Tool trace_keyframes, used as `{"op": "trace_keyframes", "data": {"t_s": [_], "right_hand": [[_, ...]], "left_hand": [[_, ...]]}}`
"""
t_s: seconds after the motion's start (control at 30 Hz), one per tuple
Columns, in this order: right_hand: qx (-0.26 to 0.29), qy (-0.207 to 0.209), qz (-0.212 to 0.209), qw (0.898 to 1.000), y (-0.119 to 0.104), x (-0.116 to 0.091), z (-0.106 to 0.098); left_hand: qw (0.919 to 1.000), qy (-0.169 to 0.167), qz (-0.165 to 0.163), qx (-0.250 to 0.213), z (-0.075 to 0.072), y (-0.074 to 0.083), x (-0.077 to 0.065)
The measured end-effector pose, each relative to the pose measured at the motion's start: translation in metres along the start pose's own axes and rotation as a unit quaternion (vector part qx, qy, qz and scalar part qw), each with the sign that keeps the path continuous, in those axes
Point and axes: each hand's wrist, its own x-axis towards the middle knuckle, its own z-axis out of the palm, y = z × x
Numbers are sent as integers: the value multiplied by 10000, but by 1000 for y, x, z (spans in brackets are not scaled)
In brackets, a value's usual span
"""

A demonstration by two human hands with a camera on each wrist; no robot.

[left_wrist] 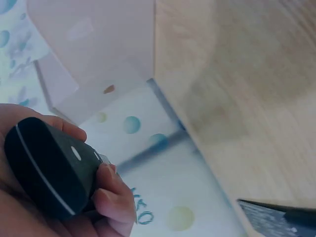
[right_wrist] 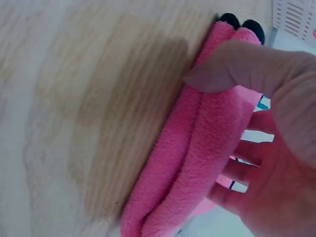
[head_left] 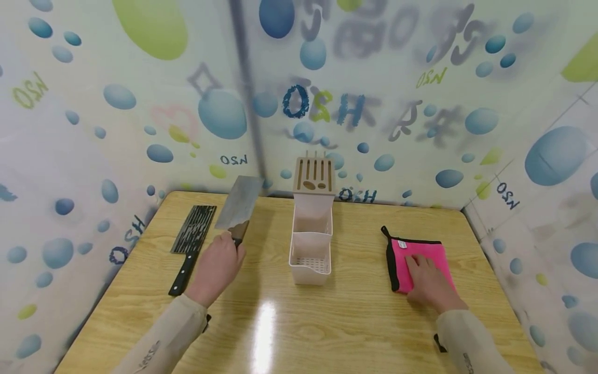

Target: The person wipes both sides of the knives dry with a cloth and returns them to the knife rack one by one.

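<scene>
My left hand [head_left: 218, 269] grips the black handle of a cleaver [head_left: 240, 202]; its broad grey blade points away over the table, with a brown patch near the handle. In the left wrist view, fingers curl round the dark handle [left_wrist: 54, 168]. Left of that hand lies a second cleaver [head_left: 196, 228], with a black-and-silver streaked blade and a black riveted handle. On the right side, my right hand [head_left: 432, 285] holds a folded pink cloth [head_left: 403, 270] with black trim. Seen from the right wrist, the thumb presses its folded edge [right_wrist: 182, 153] while the other fingers lie across the far side.
A white knife and utensil holder [head_left: 310, 278] with a beige slotted top [head_left: 315, 171] stands mid-table between the hands. The wooden table [head_left: 317, 327] meets walls [head_left: 397, 104] covered in a blue and green bubble print at its back and sides.
</scene>
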Motion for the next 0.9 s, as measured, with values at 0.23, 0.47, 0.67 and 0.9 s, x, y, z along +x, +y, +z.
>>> {"op": "trace_keyframes", "data": {"t_s": [0.23,0.47,0.67,0.9], "right_hand": [[-225,353,-26,9991,0,1,5],[-95,972,-428,9943,9,3,10],[32,1022,-520,9934,17,7,13],[-173,1691,-526,9840,20,8,17]], "left_hand": [[10000,-1,-50,-58,-10,8,4],[9998,124,159,-10,-21,17,6],[9985,345,406,144,-31,26,9],[9956,600,680,257,-39,34,10]]}}
